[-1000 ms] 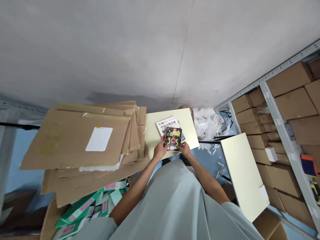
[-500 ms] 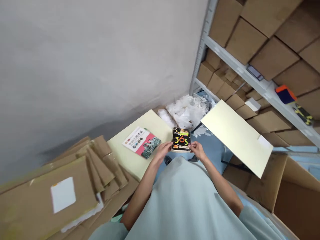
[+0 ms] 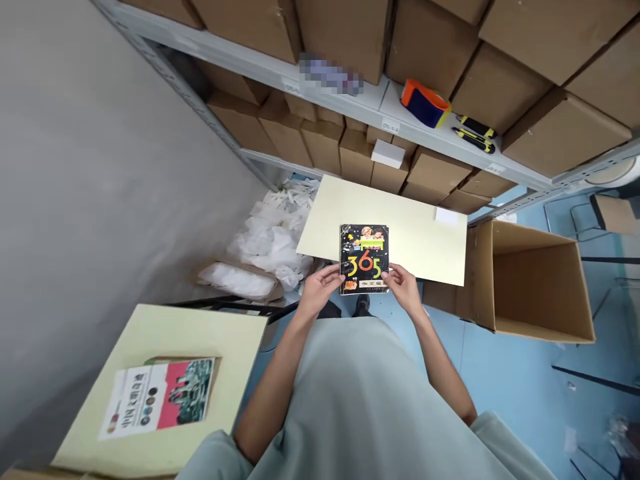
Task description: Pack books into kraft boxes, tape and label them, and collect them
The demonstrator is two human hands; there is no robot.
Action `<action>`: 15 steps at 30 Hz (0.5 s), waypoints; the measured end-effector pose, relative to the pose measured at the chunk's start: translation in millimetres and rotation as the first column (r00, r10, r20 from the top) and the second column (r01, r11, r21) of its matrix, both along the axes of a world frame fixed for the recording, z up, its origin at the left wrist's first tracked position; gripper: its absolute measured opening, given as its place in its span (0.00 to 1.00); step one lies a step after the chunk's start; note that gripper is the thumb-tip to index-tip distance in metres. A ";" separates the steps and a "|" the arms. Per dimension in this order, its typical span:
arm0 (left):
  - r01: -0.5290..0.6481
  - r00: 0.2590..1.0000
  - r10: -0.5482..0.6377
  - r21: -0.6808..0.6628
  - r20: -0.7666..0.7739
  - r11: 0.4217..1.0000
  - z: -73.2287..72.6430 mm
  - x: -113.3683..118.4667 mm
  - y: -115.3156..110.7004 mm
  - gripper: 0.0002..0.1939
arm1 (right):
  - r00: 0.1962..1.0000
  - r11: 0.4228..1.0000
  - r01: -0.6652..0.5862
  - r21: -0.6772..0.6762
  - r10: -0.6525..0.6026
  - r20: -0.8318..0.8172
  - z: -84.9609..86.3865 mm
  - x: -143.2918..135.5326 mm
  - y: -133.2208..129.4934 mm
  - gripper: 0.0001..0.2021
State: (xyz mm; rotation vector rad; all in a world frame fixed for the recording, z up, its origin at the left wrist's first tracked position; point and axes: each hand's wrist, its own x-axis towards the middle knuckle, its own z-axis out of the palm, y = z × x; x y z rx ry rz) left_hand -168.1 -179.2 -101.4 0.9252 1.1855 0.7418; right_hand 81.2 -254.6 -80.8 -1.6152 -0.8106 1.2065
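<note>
A black book (image 3: 365,259) with a large colourful "365" on its cover is held upright in front of my body. My left hand (image 3: 321,288) grips its lower left edge, thumb on the front. On the lower right edge, my right hand (image 3: 403,287) pinches it the same way. Behind the book lies a pale yellow tabletop (image 3: 420,230) with a small white paper (image 3: 447,215) at its far right. Another pale table (image 3: 200,327), on the left, bears a white and pink book (image 3: 160,397) lying on something mostly hidden under it.
Metal shelving (image 3: 230,47) full of cardboard boxes (image 3: 345,27) runs across the back. On its shelf sit an orange and blue tape dispenser (image 3: 425,103) and yellow-black cutters (image 3: 474,139). An open carton (image 3: 543,283) stands right; white plastic scraps (image 3: 277,230) heap by the wall.
My view and body have turned right, toward the shelving and the right-hand table. The 365 book, still in both hands, now appears before that table. The other book has shifted to the lower left.
</note>
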 end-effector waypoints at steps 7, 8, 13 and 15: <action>0.128 0.991 -0.126 -0.020 0.049 0.992 9.4 30.8 56.8 0.33 | 0.999 0.997 0.048 0.065 -0.048 0.002 20.8 17.5 30.4 0.35; 0.136 0.989 -0.135 -0.016 0.053 0.991 10.5 32.5 66.4 0.32 | 0.998 0.995 0.069 0.071 -0.070 0.001 23.1 15.2 35.8 0.35; 0.198 0.974 -0.189 -0.064 0.124 0.978 18.5 35.1 114.2 0.27 | 0.989 0.985 0.149 0.088 -0.149 -0.001 31.2 -2.6 67.4 0.33; 0.231 0.965 -0.210 -0.126 0.159 0.965 21.7 33.4 132.4 0.27 | 0.987 0.982 0.160 0.100 -0.161 -0.001 33.6 -10.9 81.6 0.32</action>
